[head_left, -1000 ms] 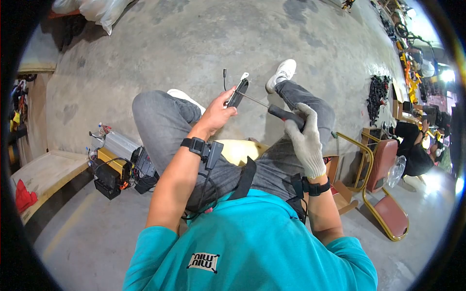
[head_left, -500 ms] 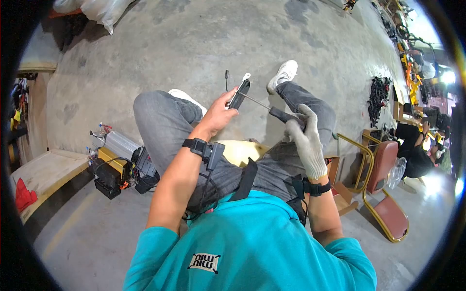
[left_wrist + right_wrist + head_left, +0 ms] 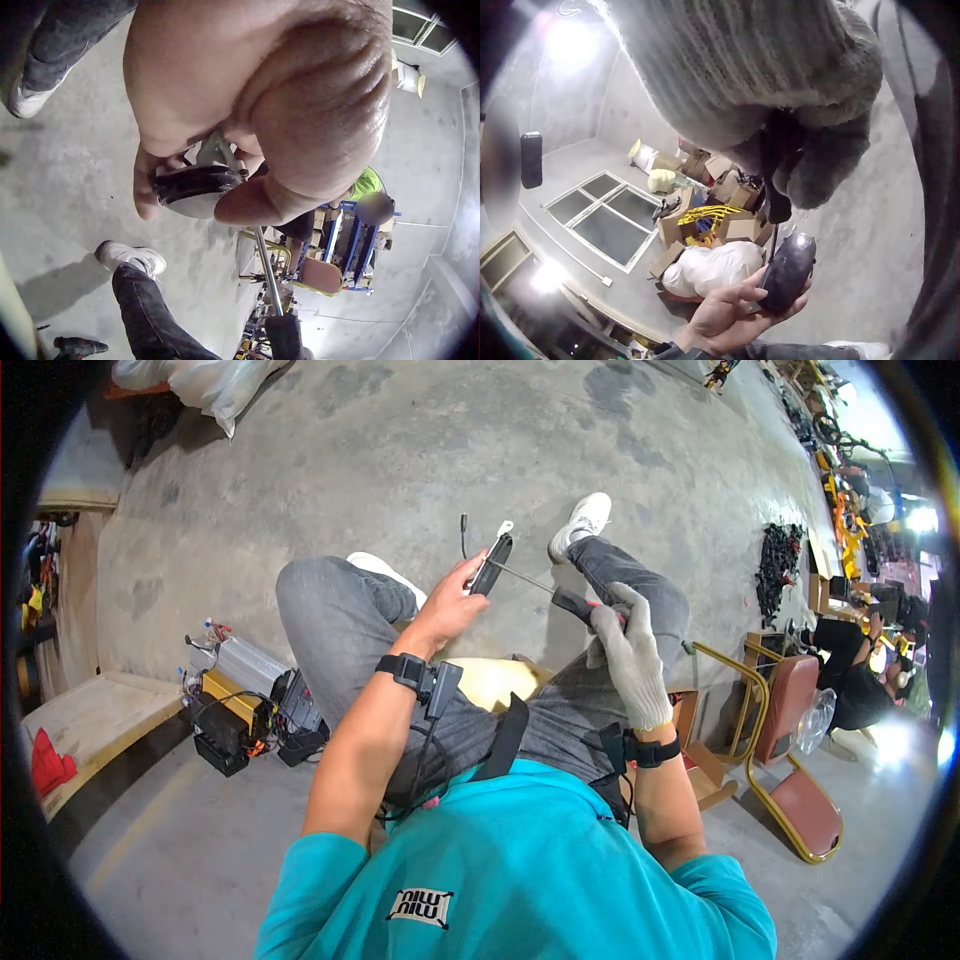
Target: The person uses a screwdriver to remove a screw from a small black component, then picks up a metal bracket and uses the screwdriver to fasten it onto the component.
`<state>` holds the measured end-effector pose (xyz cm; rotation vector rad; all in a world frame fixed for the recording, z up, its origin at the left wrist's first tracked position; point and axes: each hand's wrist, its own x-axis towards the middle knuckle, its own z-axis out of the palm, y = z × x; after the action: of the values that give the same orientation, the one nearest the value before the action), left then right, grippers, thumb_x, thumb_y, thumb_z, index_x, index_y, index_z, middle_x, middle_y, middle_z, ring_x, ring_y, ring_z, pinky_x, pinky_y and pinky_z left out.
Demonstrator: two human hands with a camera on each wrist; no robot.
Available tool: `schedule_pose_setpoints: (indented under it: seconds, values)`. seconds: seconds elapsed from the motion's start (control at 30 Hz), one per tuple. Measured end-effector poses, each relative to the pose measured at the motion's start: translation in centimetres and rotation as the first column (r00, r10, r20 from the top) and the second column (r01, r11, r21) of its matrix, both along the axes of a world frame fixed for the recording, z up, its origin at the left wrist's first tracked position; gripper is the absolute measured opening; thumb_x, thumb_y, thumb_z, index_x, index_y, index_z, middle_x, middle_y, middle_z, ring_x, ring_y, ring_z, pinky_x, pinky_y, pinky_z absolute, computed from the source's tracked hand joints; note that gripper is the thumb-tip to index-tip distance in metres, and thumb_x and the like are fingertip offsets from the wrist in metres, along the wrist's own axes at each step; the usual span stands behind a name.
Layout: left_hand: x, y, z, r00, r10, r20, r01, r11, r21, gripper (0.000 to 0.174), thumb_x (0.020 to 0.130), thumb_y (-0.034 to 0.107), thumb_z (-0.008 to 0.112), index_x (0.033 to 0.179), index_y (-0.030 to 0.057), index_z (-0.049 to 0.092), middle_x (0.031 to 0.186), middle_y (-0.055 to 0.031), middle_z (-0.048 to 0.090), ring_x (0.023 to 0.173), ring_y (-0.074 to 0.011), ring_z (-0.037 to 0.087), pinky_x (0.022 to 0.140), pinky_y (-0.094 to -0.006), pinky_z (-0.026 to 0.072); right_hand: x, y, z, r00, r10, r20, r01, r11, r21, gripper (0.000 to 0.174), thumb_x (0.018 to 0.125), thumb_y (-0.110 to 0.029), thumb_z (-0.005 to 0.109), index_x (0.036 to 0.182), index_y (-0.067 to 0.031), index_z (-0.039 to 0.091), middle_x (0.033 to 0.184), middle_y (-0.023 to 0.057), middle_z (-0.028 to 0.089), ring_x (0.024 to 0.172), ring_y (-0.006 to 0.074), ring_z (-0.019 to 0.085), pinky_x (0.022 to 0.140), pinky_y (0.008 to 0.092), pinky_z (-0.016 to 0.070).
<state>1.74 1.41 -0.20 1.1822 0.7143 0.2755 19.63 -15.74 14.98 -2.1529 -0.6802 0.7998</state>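
Note:
My bare left hand (image 3: 450,608) holds a black oval part (image 3: 490,572) on a silver metal bracket (image 3: 506,527), out in front of the knees. In the left wrist view the thumb and fingers lie on either side of this part (image 3: 196,184). A short black cable (image 3: 463,530) with a plug end sticks up beside it. My right hand (image 3: 632,660), in a whitish knit glove, grips a screwdriver (image 3: 574,604) by its black and red handle. The thin shaft points left, its tip right at the held part, and the right wrist view shows it beside the part's edge.
Both legs are spread, with a yellowish seat (image 3: 490,678) between them. Left on the floor lie metal-cased devices (image 3: 245,665) with wires, near a low bench (image 3: 105,720). At right stand a chair (image 3: 790,705) with a gold frame and an open cardboard box (image 3: 705,760).
The right fingers have shifted on the screwdriver handle, and more of its red part shows. The held part has sunk slightly in the head view, with the screwdriver tip still at it.

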Motion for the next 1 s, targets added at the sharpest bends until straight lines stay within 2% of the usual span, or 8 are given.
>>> schedule_pose_setpoints:
  seconds: [0.1, 0.17, 0.3, 0.4, 0.57, 0.67, 0.77, 1.0]
  values:
    - [0.1, -0.1, -0.3, 1.000, 0.021, 0.022, -0.021, 1.000, 0.014, 0.074, 0.079, 0.000, 0.058, 0.151, 0.0063, 0.043, 0.142, -0.0143, 0.051, 0.128, -0.0238, 0.051, 0.107, -0.0292, 0.0375, -0.1, 0.4, 1.0, 0.934, -0.153, -0.322, 0.125, 0.986, -0.108, 0.058, 0.092, -0.018, 0.069, 0.140, 0.0000, 0.041, 0.112, 0.0132, 0.057, 0.091, 0.0174, 0.062, 0.080, 0.0316, 0.0533]
    - [0.1, -0.2, -0.3, 1.000, 0.026, 0.016, -0.026, 1.000, 0.011, 0.074, 0.079, 0.000, 0.058, 0.151, 0.0064, 0.043, 0.142, -0.0142, 0.052, 0.127, -0.0235, 0.051, 0.106, -0.0288, 0.0376, -0.5, -0.1, 0.0, 1.000, 0.009, -0.002, -0.009, 1.000, 0.004, 0.055, 0.094, -0.020, 0.066, 0.140, -0.0001, 0.043, 0.102, 0.0101, 0.060, 0.084, 0.0146, 0.062, 0.075, 0.0306, 0.0533]
    - [0.1, -0.1, 0.1, 1.000, 0.009, 0.001, -0.009, 1.000, 0.006, 0.074, 0.079, 0.000, 0.057, 0.151, 0.0063, 0.043, 0.143, -0.0143, 0.051, 0.127, -0.0231, 0.051, 0.106, -0.0281, 0.0371, -0.5, 0.1, 0.2, 0.999, 0.019, 0.037, -0.021, 0.998, 0.066, 0.056, 0.093, -0.020, 0.066, 0.140, -0.0004, 0.043, 0.101, 0.0097, 0.061, 0.081, 0.0135, 0.062, 0.074, 0.0293, 0.0528]
    - [0.1, -0.2, 0.1, 0.999, 0.019, 0.026, -0.018, 1.000, -0.008, 0.073, 0.080, 0.000, 0.057, 0.151, 0.0058, 0.043, 0.144, -0.0144, 0.051, 0.127, -0.0230, 0.051, 0.106, -0.0278, 0.0368, -0.3, 0.5, 0.9, 0.942, -0.180, -0.283, 0.167, 0.984, -0.067, 0.057, 0.092, -0.021, 0.066, 0.140, -0.0006, 0.042, 0.100, 0.0090, 0.062, 0.079, 0.0130, 0.062, 0.072, 0.0284, 0.0521]
    - [0.1, 0.0, -0.2, 0.999, -0.029, -0.033, 0.031, 0.997, 0.070, 0.076, 0.082, -0.010, 0.057, 0.154, 0.0089, 0.041, 0.150, -0.0093, 0.044, 0.126, -0.0170, 0.049, 0.100, -0.0300, 0.0491, -0.1, -0.6, -1.5, 0.985, 0.072, 0.158, -0.088, 0.992, 0.094, 0.056, 0.096, -0.028, 0.063, 0.139, 0.0024, 0.043, 0.092, 0.0064, 0.063, 0.074, 0.0111, 0.060, 0.068, 0.0276, 0.0497]
    - [0.2, 0.0, -0.5, 0.999, -0.030, -0.043, 0.034, 0.995, 0.091, 0.076, 0.082, -0.009, 0.058, 0.153, 0.0095, 0.041, 0.150, -0.0092, 0.045, 0.126, -0.0169, 0.049, 0.100, -0.0292, 0.0476, -0.4, 0.6, 1.0, 0.977, -0.130, -0.171, 0.115, 0.989, -0.094, 0.058, 0.094, -0.026, 0.065, 0.140, 0.0019, 0.043, 0.103, 0.0098, 0.063, 0.084, 0.0133, 0.061, 0.075, 0.0288, 0.0515]
    - [0.2, 0.2, 0.1, 0.997, -0.046, -0.059, 0.052, 0.993, 0.109, 0.076, 0.082, -0.009, 0.059, 0.153, 0.0092, 0.041, 0.150, -0.0090, 0.045, 0.126, -0.0169, 0.049, 0.100, -0.0287, 0.0470, 0.2, -0.1, -0.3, 0.970, -0.141, -0.199, 0.133, 0.990, -0.050, 0.056, 0.094, -0.024, 0.065, 0.139, 0.0019, 0.043, 0.104, 0.0106, 0.063, 0.089, 0.0141, 0.062, 0.079, 0.0292, 0.0519]
    - [0.2, 0.0, -0.4, 1.000, -0.023, -0.017, 0.025, 0.992, 0.123, 0.074, 0.082, -0.009, 0.060, 0.152, 0.0056, 0.041, 0.151, -0.0099, 0.046, 0.130, -0.0182, 0.048, 0.103, -0.0280, 0.0437, -0.1, -0.1, -0.1, 0.999, 0.013, 0.044, -0.013, 1.000, 0.005, 0.055, 0.094, -0.024, 0.065, 0.138, 0.0011, 0.045, 0.106, 0.0109, 0.063, 0.090, 0.0142, 0.062, 0.080, 0.0285, 0.0519]
